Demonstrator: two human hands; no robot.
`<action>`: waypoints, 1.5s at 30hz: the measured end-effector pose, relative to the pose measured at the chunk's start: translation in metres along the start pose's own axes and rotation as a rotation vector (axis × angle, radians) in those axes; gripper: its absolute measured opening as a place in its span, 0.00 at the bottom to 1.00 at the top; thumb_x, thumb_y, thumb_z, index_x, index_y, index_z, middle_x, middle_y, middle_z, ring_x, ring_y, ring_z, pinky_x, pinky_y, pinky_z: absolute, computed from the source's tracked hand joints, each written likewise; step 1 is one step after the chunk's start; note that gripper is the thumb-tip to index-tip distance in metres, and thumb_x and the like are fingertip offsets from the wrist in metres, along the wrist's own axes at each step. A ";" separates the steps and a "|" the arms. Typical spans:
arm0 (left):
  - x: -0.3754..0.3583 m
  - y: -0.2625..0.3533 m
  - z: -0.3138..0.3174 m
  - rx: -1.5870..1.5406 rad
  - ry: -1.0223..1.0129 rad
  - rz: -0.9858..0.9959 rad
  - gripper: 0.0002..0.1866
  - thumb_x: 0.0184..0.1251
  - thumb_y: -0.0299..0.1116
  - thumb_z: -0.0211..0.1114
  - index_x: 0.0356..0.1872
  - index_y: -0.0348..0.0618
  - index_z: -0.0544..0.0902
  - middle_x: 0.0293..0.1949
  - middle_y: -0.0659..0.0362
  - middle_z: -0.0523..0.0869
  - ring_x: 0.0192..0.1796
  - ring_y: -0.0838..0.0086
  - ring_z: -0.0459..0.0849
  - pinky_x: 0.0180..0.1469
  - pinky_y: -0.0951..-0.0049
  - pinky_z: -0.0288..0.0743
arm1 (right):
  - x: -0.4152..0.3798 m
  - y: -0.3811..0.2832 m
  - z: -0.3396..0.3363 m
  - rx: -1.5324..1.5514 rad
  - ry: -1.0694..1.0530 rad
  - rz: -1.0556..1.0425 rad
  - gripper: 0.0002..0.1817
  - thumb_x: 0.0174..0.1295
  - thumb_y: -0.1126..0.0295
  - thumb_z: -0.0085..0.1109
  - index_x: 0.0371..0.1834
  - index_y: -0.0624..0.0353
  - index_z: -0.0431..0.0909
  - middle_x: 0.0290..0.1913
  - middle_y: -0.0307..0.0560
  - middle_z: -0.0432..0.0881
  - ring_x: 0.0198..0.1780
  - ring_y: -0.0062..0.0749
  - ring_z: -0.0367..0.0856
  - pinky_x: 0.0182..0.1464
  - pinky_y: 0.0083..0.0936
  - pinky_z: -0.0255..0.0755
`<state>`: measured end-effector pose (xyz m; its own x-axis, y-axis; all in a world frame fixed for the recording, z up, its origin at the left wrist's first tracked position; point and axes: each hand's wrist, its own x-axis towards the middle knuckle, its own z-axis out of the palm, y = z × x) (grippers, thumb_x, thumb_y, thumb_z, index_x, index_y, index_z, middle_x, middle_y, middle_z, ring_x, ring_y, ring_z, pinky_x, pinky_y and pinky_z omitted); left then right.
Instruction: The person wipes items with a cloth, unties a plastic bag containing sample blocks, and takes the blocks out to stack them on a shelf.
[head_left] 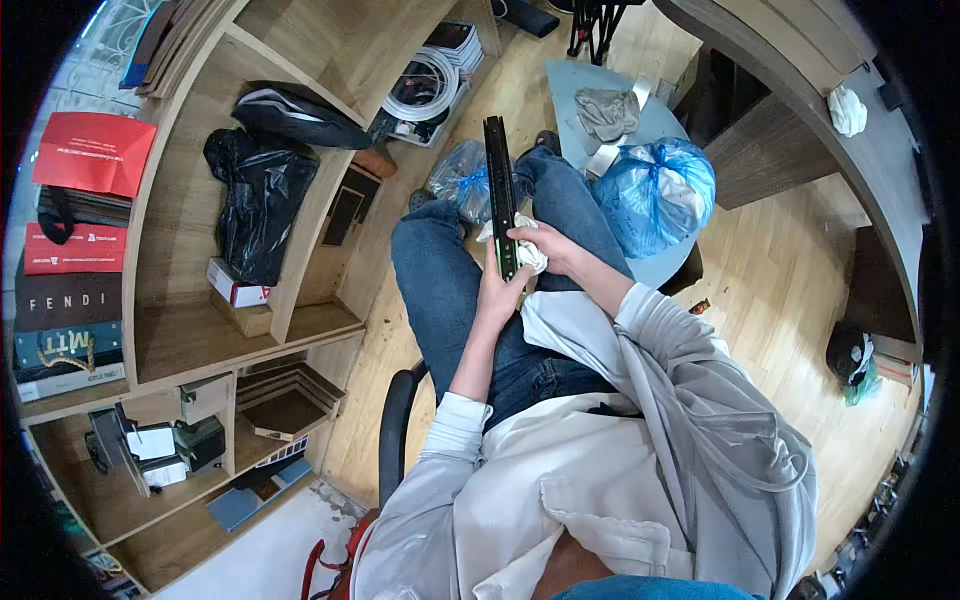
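A long, narrow black bar (497,165) with small holes or dots along its face stands out over my lap, looking like a drawer rail. My left hand (497,296) is closed around its near end. Wrapped against the bar's lower side is a crumpled white cloth (531,258), gripped by my right hand (550,246), whose fingers reach onto the bar's face. Below both hands are my legs in blue jeans (440,290). Part of the bar's near end is hidden by the fingers and cloth.
To the left stands a wooden shelf unit (180,360) with bags and boxes. Ahead, a blue plastic bag (655,200) and a grey cloth (607,113) rest on a pale blue-grey surface (570,85). A curved desk (790,75) lies right. A black chair armrest (397,430) is beside me.
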<state>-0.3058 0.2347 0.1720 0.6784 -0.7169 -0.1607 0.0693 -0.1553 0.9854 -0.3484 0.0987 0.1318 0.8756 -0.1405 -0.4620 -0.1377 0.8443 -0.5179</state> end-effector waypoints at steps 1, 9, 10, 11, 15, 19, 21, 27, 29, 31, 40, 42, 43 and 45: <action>-0.001 0.003 -0.001 0.001 0.002 0.000 0.34 0.52 0.29 0.65 0.61 0.38 0.63 0.50 0.54 0.74 0.52 0.70 0.73 0.55 0.72 0.66 | 0.001 0.000 -0.001 0.000 -0.002 0.001 0.13 0.57 0.71 0.56 0.45 0.62 0.73 0.36 0.45 0.81 0.35 0.31 0.82 0.38 0.28 0.78; -0.029 0.158 -0.036 0.047 0.235 0.742 0.07 0.53 0.23 0.59 0.31 0.49 0.77 0.53 0.55 0.70 0.67 0.60 0.58 0.68 0.53 0.48 | 0.009 0.001 -0.009 0.029 0.026 0.067 0.14 0.59 0.72 0.53 0.49 0.59 0.72 0.36 0.43 0.82 0.34 0.28 0.82 0.39 0.27 0.79; -0.044 0.191 -0.035 -0.003 0.192 0.873 0.08 0.54 0.22 0.59 0.26 0.52 0.76 0.54 0.57 0.70 0.67 0.62 0.59 0.69 0.52 0.45 | 0.011 0.001 -0.011 0.001 0.015 0.082 0.14 0.59 0.72 0.53 0.49 0.59 0.72 0.36 0.43 0.82 0.34 0.28 0.82 0.39 0.27 0.79; -0.057 0.216 -0.032 -0.116 0.097 0.961 0.12 0.53 0.21 0.60 0.25 0.58 0.78 0.53 0.61 0.71 0.68 0.62 0.57 0.69 0.49 0.43 | 0.012 0.002 -0.013 -0.027 0.003 0.098 0.14 0.59 0.72 0.53 0.49 0.59 0.72 0.36 0.43 0.82 0.34 0.28 0.82 0.39 0.27 0.79; -0.097 0.271 -0.024 -0.339 -0.271 0.987 0.26 0.46 0.16 0.63 0.27 0.78 0.83 0.50 0.79 0.72 0.70 0.69 0.48 0.68 0.44 0.40 | 0.013 0.006 -0.009 -0.070 0.002 0.089 0.14 0.58 0.72 0.54 0.48 0.60 0.73 0.35 0.44 0.81 0.33 0.28 0.82 0.37 0.27 0.79; -0.115 0.279 -0.014 -0.468 -0.279 0.874 0.29 0.43 0.13 0.64 0.31 0.78 0.84 0.49 0.84 0.71 0.69 0.74 0.49 0.67 0.43 0.42 | 0.012 0.008 -0.008 -0.104 0.025 0.062 0.14 0.58 0.72 0.55 0.47 0.61 0.73 0.35 0.44 0.81 0.33 0.28 0.82 0.37 0.27 0.79; -0.116 0.279 -0.013 -0.505 -0.241 0.812 0.30 0.43 0.13 0.64 0.31 0.78 0.84 0.48 0.84 0.71 0.68 0.75 0.50 0.66 0.43 0.42 | 0.010 0.008 -0.010 -0.119 0.034 0.059 0.14 0.58 0.72 0.55 0.47 0.61 0.73 0.35 0.45 0.81 0.33 0.29 0.82 0.36 0.27 0.79; -0.121 0.284 -0.016 -0.621 -0.295 0.710 0.23 0.41 0.13 0.65 0.24 0.68 0.82 0.49 0.84 0.71 0.67 0.78 0.51 0.66 0.43 0.43 | 0.009 0.006 -0.005 -0.075 0.047 0.097 0.11 0.57 0.73 0.56 0.43 0.63 0.73 0.36 0.46 0.80 0.35 0.31 0.81 0.38 0.27 0.78; -0.121 0.286 -0.017 -0.653 -0.245 0.651 0.22 0.40 0.13 0.65 0.22 0.65 0.81 0.49 0.84 0.71 0.67 0.78 0.51 0.66 0.43 0.44 | 0.009 0.006 -0.008 -0.069 0.060 0.102 0.11 0.57 0.73 0.56 0.43 0.63 0.73 0.36 0.46 0.80 0.35 0.31 0.81 0.38 0.27 0.78; -0.113 0.288 -0.023 -0.617 -0.401 0.675 0.20 0.39 0.13 0.66 0.21 0.62 0.80 0.48 0.81 0.71 0.67 0.79 0.52 0.66 0.42 0.45 | 0.015 0.011 -0.013 -0.060 0.028 0.083 0.13 0.58 0.72 0.54 0.47 0.61 0.72 0.36 0.46 0.81 0.35 0.31 0.82 0.38 0.28 0.79; -0.074 0.289 0.007 -0.578 -0.584 1.287 0.16 0.55 0.45 0.65 0.44 0.57 0.79 0.54 0.61 0.67 0.67 0.62 0.54 0.65 0.38 0.43 | 0.013 0.009 -0.011 -0.079 0.012 0.078 0.14 0.59 0.73 0.52 0.49 0.61 0.71 0.38 0.46 0.81 0.36 0.31 0.82 0.40 0.30 0.79; -0.087 0.285 0.001 -0.642 -0.577 1.081 0.11 0.51 0.39 0.66 0.37 0.57 0.79 0.51 0.61 0.69 0.66 0.62 0.55 0.65 0.38 0.44 | 0.011 0.006 -0.009 -0.071 0.024 0.078 0.13 0.58 0.72 0.53 0.47 0.61 0.72 0.37 0.45 0.80 0.36 0.31 0.82 0.40 0.29 0.79; -0.096 0.281 -0.004 -0.699 -0.565 0.869 0.08 0.47 0.32 0.66 0.30 0.57 0.79 0.48 0.61 0.70 0.64 0.63 0.56 0.64 0.38 0.46 | 0.009 0.006 -0.007 -0.060 0.038 0.078 0.12 0.57 0.72 0.55 0.45 0.62 0.72 0.36 0.45 0.80 0.35 0.31 0.81 0.39 0.29 0.78; -0.095 0.268 -0.003 -0.746 -0.556 0.668 0.09 0.43 0.26 0.67 0.23 0.56 0.79 0.45 0.61 0.72 0.63 0.63 0.57 0.64 0.38 0.47 | 0.008 0.005 -0.007 -0.055 0.047 0.068 0.12 0.56 0.72 0.57 0.43 0.62 0.73 0.35 0.45 0.80 0.35 0.31 0.81 0.38 0.29 0.78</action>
<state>-0.3497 0.2633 0.4517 0.3384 -0.7346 0.5880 0.3596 0.6784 0.6407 -0.3454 0.0982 0.1209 0.8408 -0.1090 -0.5302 -0.2227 0.8232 -0.5223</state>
